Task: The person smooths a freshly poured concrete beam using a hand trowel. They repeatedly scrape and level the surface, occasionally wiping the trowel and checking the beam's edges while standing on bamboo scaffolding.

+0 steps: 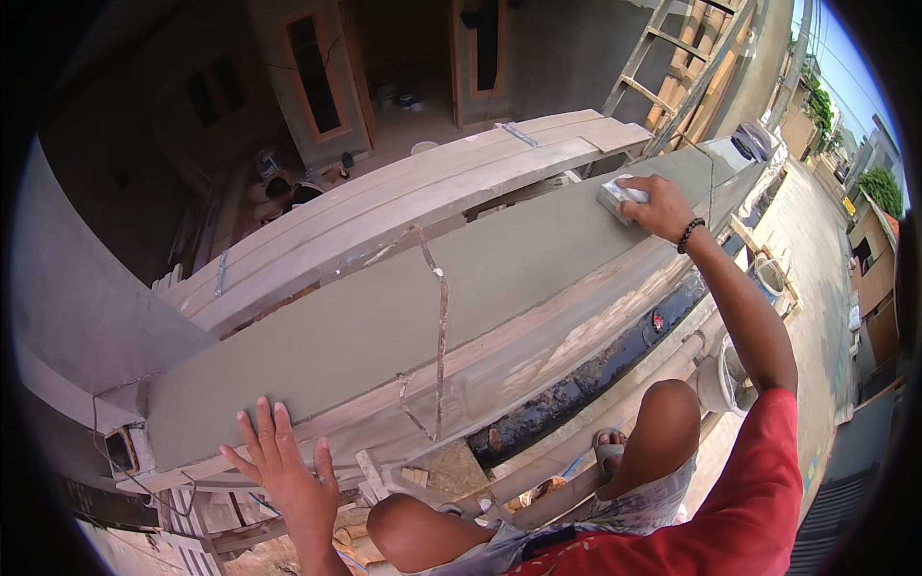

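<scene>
A long strip of smooth grey wet cement (384, 298) runs from the near left to the far right along the top of a wall. On its far right part my right hand (658, 206) grips a small pale rectangular block (615, 199), its face against the cement. Whether the block is foam or a solid float I cannot tell. At the near left, my left hand (288, 480) is spread at the strip's front edge, holding nothing. A bent, cement-splashed metal rod clamp (442, 317) crosses the strip between my hands.
Behind the strip lie pale wooden planks (403, 192). A ladder (672, 72) leans at the back right. Below the front edge are a dark water-filled gutter (576, 370), pipes and a white bucket (720, 379). Another person (288, 195) is low down behind the planks.
</scene>
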Tool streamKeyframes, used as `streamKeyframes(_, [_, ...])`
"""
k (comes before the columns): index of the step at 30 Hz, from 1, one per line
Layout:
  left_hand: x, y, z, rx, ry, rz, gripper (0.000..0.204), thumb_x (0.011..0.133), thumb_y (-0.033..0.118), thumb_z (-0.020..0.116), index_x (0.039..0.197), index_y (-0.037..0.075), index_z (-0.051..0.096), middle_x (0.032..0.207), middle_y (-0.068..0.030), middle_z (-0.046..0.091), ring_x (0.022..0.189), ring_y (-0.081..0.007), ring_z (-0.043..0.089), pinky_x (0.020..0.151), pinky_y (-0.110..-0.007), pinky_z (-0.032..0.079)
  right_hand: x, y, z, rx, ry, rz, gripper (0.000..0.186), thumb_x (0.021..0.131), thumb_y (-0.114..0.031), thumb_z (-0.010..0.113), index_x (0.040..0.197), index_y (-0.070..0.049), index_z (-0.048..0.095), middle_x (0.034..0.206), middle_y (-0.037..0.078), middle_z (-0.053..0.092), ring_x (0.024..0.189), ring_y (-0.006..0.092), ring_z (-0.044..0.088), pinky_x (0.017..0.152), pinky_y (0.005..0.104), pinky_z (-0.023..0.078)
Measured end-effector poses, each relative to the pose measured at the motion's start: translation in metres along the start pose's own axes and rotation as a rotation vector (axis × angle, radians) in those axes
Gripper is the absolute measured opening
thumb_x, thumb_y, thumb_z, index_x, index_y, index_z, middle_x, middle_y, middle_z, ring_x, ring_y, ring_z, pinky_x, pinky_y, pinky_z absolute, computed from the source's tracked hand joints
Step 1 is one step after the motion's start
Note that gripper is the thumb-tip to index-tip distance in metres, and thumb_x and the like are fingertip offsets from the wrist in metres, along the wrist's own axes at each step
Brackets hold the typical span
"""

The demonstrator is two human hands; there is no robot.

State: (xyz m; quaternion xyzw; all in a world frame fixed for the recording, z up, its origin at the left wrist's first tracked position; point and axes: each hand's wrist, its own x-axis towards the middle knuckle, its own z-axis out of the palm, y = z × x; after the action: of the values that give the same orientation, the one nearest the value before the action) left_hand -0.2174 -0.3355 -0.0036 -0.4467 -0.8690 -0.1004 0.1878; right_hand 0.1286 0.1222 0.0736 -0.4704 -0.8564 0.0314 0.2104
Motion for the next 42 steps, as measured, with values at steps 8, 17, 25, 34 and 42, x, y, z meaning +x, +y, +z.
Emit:
streamKeyframes(8, [-0.003, -0.014, -0.026, 0.002, 0.116, -0.028, 0.065, 0.090, 0.019, 0.064, 0.149, 0.006, 0.040, 0.153, -0.0153, 0.042, 0.145, -0.0345, 0.034, 0.122, -0.059, 0.005, -0.107, -0.019, -0.032, 0.486, -0.138, -0.288, 0.049, 0.082, -0.025, 0.070, 0.127, -0.006, 0.068, 0.109, 0.018, 0.068, 0.098, 0.0286, 0.067, 0.090, 0.0374, 0.050])
streamKeyframes(17, [0.006, 0.068, -0.046, -0.602, 0.163, 0.570, 0.047, 0.101, 0.040, 0.054, 0.130, 0.004, 0.060, 0.117, -0.0194, 0.070, 0.106, -0.0354, 0.069, 0.101, -0.050, 0.049, -0.324, 0.174, 0.066, 1.642, 0.080, 0.979, 0.061, 0.092, -0.055, 0.052, 0.132, -0.010, 0.053, 0.110, 0.011, 0.070, 0.089, 0.0263, 0.071, 0.070, 0.0344, 0.054])
streamKeyframes(25, [0.020, 0.120, -0.047, -0.829, -0.308, 0.947, 0.038, 0.096, 0.026, 0.064, 0.120, -0.003, 0.067, 0.117, -0.0238, 0.069, 0.113, -0.0388, 0.066, 0.106, -0.054, 0.046, -0.435, 0.216, 0.152, 1.659, 0.090, 1.332, 0.057, 0.090, -0.051, 0.055, 0.127, -0.008, 0.056, 0.112, 0.013, 0.069, 0.094, 0.0243, 0.069, 0.073, 0.0353, 0.055])
streamKeyframes(34, [0.018, 0.171, -0.034, -0.653, -0.470, 0.911, 0.037, 0.096, 0.025, 0.066, 0.120, -0.003, 0.067, 0.123, -0.0235, 0.067, 0.119, -0.0404, 0.062, 0.107, -0.055, 0.043, -0.480, 0.263, 0.165, 0.317, -0.051, 1.249, 0.069, 0.076, -0.039, 0.074, 0.135, -0.006, 0.060, 0.114, 0.020, 0.069, 0.104, 0.0359, 0.067, 0.088, 0.0448, 0.053])
streamKeyframes(42, [0.012, 0.194, -0.012, -0.478, -0.476, 0.976, 0.037, 0.098, 0.026, 0.061, 0.122, -0.002, 0.067, 0.128, -0.0205, 0.065, 0.121, -0.0375, 0.061, 0.109, -0.052, 0.042, -0.471, 0.278, 0.201, -0.084, 0.102, 1.442, 0.074, 0.075, -0.043, 0.076, 0.140, -0.014, 0.053, 0.121, 0.031, 0.054, 0.113, 0.0471, 0.056, 0.097, 0.0499, 0.047])
